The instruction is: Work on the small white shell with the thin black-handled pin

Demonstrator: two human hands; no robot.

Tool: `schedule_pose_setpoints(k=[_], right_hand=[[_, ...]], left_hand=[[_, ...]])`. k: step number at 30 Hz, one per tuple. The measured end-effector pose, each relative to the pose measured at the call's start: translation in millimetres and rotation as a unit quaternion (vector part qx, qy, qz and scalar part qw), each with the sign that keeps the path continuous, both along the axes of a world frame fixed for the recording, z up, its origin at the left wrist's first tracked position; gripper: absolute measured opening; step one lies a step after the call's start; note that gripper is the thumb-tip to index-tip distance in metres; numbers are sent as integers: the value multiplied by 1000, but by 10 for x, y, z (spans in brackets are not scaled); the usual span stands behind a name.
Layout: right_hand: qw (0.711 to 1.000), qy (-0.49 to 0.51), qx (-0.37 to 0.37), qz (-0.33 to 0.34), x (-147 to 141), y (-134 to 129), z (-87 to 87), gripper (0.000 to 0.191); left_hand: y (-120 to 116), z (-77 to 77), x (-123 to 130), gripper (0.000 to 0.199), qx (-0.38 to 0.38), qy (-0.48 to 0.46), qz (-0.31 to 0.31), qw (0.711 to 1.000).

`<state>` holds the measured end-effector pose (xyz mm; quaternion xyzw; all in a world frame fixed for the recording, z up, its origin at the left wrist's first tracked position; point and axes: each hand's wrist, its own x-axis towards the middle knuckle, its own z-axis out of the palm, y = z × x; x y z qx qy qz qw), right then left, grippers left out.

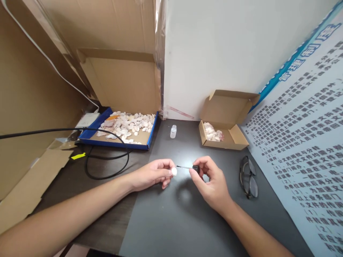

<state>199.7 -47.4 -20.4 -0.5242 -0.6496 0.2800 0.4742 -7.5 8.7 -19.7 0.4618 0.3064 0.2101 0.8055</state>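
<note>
I have the left hand (160, 174) pinching a shell (174, 172) below the frame's middle, while the right hand (210, 180) grips a black-capped brush (184, 167), tip just beside it. The bottle (173, 132) above stands uncapped, so I judge this shell mid-work; which tray shells (134, 123) at left remain, I can't tell. The held one looks white and rounded.

A slim black-capped brush (188, 168) extends nearly level right of the small white shell (174, 171), tip nearest it.
</note>
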Motion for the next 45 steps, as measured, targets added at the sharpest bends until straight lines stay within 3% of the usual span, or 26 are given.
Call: schedule_pose_setpoints(k=[11, 21, 24, 30, 39, 45], right_hand=[[999, 43, 8, 12, 36, 25, 4, 8], [999, 13, 38, 17, 83, 26, -39, 12], [999, -1, 24, 34, 83, 18, -43, 15], [1000, 18, 25, -5, 101, 78, -30, 12], [1000, 10, -19, 17, 108, 42, -122, 13], [996, 76, -29, 23, 114, 76, -92, 9]], left_hand=[[37, -72, 11, 35, -9, -5, -7, 1000], [76, -64, 8, 34, -39, -13, -12, 999], [85, -76, 6, 35, -43, -19, -23, 999], [86, -88, 19, 35, -37, -24, -14, 999], [94, -92, 14, 33, -31, -19, -27, 999], [99, -112, 0, 31, -37, -8, -38, 999]])
